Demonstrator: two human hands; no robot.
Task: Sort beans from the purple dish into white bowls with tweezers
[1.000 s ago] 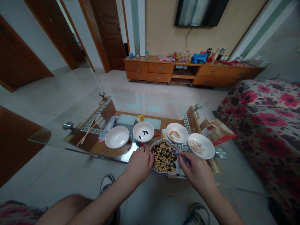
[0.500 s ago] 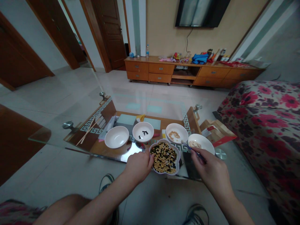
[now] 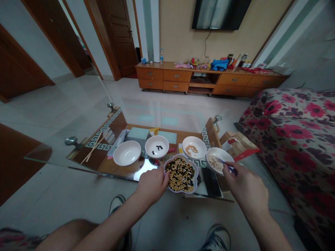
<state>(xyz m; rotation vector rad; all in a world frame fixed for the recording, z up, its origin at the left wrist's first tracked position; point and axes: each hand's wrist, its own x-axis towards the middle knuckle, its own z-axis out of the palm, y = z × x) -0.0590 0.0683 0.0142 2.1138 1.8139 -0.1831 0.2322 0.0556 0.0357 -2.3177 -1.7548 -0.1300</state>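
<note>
**Right hand [image 3: 244, 190] pinches blue chopsticks [image 3: 227, 165] over a round white bowl [image 3: 212, 151].**
Lower centre of my frame, my left hand [image 3: 151, 186] curls on a lobed white dish [image 3: 180, 156] of mixed beans [image 3: 180, 174].

Nothing legible; label [image 3: 226, 136] on cardboard box [image 3: 242, 142] too small to read.

The left hand [image 3: 151, 186] rests against the rim of a lobed dish [image 3: 196, 178] — heaped with mixed beans. The right hand [image 3: 246, 190] pinches blue chopsticks [image 3: 227, 166] — tips over a white bowl [image 3: 212, 150] of pale seeds.
</note>
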